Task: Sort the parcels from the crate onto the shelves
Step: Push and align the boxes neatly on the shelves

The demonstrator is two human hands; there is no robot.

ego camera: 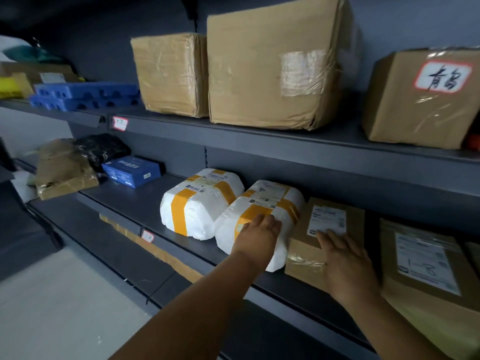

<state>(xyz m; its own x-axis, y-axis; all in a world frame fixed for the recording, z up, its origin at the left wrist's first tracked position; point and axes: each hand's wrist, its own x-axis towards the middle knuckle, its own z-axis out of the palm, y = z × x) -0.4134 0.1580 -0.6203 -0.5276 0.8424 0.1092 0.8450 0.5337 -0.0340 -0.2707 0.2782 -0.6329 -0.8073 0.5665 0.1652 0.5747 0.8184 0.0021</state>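
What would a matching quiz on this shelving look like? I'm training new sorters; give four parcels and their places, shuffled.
Things:
1. white parcel with yellow tape
2. small brown box
3. blue box
4. box with handwritten label

Places:
A. upper shelf, right
B. under the left hand
C. middle shelf, left
D. under the right hand

Pairs: 1-B, 2-D, 3-C, 4-A

Left hand (259, 231) flat on white parcel (259, 216), right hand (345, 258) on brown box (324, 229), grey shelf (135, 201)

Two bare forearms, no sleeves in view, hands (259, 233) ungloved, no rings
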